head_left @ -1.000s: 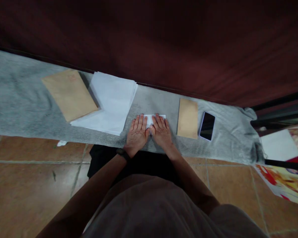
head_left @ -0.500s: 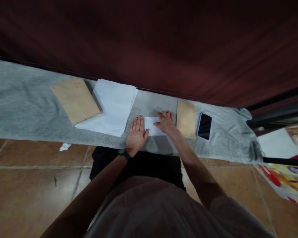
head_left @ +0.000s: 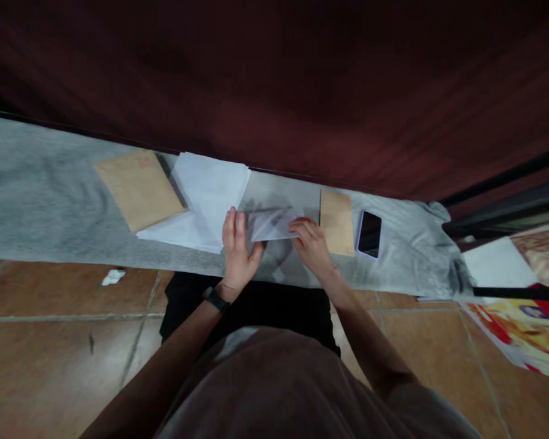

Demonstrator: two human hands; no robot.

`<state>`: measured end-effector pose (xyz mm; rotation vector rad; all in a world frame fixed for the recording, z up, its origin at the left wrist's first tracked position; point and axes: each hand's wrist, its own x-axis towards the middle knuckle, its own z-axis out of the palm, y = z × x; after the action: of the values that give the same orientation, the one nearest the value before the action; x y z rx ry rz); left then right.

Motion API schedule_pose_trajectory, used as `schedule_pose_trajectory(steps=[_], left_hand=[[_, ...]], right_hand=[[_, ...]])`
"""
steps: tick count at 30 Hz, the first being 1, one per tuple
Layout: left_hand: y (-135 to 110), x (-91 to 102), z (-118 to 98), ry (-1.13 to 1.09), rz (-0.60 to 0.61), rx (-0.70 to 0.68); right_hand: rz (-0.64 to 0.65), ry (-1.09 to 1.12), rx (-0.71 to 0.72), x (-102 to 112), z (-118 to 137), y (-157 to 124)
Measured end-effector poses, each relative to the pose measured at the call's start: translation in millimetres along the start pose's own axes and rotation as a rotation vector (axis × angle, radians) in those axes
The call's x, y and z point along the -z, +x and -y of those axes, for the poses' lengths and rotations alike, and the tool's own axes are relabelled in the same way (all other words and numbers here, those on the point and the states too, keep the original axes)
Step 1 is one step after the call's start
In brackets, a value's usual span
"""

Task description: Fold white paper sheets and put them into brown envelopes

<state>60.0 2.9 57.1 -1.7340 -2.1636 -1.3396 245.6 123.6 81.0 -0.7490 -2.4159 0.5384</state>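
A folded white sheet of paper, smeared by motion, is tilted up off the grey cloth between my hands. My right hand pinches its right end between thumb and fingers. Beside the paper's left end is my left hand, fingers stretched upward and thumb apart, holding nothing. Just left of that hand lies a stack of white paper. A brown envelope rests flat to the right of my right hand.
More brown envelopes overlap the paper stack's left side. A phone lies right of the single envelope. The grey cloth covers a narrow surface against a dark red panel. A colourful printed bag is at the far right.
The folded paper, flat under both hands before, has been lifted and tilted. My left hand has come off it and moved left; my right hand has closed on its right end.
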Motion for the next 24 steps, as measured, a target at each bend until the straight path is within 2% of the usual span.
schedule_pose_trajectory(steps=[4,7,11,16,21,24], left_hand=[[-14.3,2.3,-5.9,0.101,0.347,-0.172],[-29.4,-8.6,-9.0,0.219,0.517,-0.156],[-33.7,-21.4,-15.7,0.306,0.545,-0.101],[-20.3,-31.7,-23.2,0.329,0.547,-0.086],[-19.2,-42.0,-19.6,0.320,0.574,-0.097],[-21.0,-41.8,-12.6,0.330,0.571,-0.082]], right_hand=[[0.071,-0.054,-0.045,-21.1,2.1,-37.8],[0.124,-0.086,-0.064,-32.5,2.6,-56.6],[0.145,-0.061,-0.083,-31.8,5.5,-64.7],[0.163,-0.027,-0.128,-31.2,8.9,-48.9],[0.247,-0.202,-0.164,-44.7,13.7,-35.8],[0.245,-0.293,-0.175,-50.3,13.2,-38.3]])
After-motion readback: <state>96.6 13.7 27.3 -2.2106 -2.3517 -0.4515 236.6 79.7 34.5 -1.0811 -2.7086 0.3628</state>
